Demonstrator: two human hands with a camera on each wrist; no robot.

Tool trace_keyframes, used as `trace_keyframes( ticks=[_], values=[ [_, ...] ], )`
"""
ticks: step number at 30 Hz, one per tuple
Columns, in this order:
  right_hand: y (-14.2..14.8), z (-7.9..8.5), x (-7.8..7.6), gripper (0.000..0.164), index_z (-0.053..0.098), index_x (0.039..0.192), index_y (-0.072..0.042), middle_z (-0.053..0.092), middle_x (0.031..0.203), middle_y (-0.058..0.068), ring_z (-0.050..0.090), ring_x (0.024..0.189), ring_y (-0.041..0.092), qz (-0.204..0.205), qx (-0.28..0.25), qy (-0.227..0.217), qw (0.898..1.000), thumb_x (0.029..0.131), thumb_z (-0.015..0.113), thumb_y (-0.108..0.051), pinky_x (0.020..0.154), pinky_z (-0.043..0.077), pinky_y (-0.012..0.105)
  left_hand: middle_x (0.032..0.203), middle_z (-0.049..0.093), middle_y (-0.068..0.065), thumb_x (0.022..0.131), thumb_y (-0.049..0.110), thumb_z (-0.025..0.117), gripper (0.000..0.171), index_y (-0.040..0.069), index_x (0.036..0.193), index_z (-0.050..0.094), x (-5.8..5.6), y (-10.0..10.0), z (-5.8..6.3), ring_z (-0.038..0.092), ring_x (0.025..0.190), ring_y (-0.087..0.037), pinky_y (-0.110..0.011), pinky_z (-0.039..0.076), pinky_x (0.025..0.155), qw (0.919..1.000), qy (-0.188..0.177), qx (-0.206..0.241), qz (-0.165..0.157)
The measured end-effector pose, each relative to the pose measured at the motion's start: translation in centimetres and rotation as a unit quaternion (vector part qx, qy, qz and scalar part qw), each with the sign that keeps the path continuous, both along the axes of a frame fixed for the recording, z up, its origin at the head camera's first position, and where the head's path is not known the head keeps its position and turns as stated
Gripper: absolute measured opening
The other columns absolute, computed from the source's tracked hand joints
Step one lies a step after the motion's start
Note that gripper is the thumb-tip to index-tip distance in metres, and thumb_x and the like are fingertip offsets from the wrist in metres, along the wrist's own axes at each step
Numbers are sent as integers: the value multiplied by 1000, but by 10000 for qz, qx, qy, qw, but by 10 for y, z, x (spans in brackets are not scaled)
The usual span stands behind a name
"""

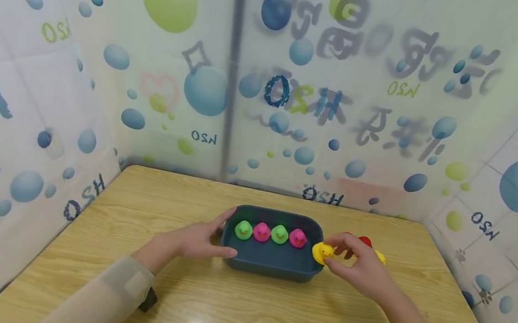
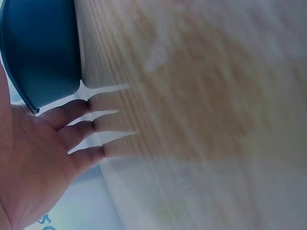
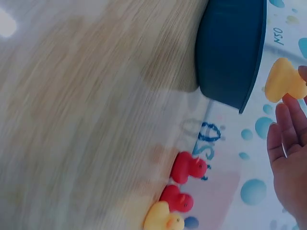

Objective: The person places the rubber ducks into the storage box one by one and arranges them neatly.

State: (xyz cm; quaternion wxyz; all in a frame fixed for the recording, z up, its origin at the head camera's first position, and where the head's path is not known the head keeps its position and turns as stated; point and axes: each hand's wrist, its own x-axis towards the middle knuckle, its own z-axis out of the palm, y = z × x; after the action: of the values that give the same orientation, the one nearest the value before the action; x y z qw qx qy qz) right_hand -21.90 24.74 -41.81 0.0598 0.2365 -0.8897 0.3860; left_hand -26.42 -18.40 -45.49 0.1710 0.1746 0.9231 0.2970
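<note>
1 yellow duck (image 1: 319, 253), pinched by right hand (image 1: 363, 267) at right rim of tray (image 1: 270, 270), is best lowered gently beside 4 ducks (image 1: 279, 235) inside, left hand (image 1: 199, 239), fingers extended, bracing left end.

Mirrored "H2O" lettering (image 1: 302, 98) is repeating across the printed backdrop (image 1: 253, 147): head view centre, left, right. Upper-right gray handwriting (image 1: 363, 14) is staying illegible.

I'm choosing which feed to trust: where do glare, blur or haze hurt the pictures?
Head: white glare on the pale wood-grained table near the bottom edge, clear of the dark blue rectangular tray and the yellow toy duck in the right hand; left wrist: table grain smeared and hazy; right wrist: glare at the left edge, near the top.
</note>
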Motion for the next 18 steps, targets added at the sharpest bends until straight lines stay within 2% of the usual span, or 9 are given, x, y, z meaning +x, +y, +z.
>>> trace_keyframes(
  ticks=[7, 18],
  values=[
    [-27, -5, -8, 30, 75, 124, -22, 74, 116, -6, 64, 105, 23, 64, 114, -362, 9993, 96, 87, -23, 88, 55, 34, 172, 47, -18, 92, 81, 69, 113, 50, 175, -2, -1, 0, -3, 46, 158, -46, -66, 38, 128, 10000, 83, 18, -9],
    [-69, -13, -27, 31, 73, 125, -21, 73, 118, -3, 67, 108, 28, 661, 321, -588, 9956, 97, 86, -23, 93, 62, 42, 173, 46, -18, 92, 81, 68, 114, 48, 176, -2, -2, 1, -2, 48, 156, -44, -64, 40, 128, 10000, 82, 5, -25]
  ],
)
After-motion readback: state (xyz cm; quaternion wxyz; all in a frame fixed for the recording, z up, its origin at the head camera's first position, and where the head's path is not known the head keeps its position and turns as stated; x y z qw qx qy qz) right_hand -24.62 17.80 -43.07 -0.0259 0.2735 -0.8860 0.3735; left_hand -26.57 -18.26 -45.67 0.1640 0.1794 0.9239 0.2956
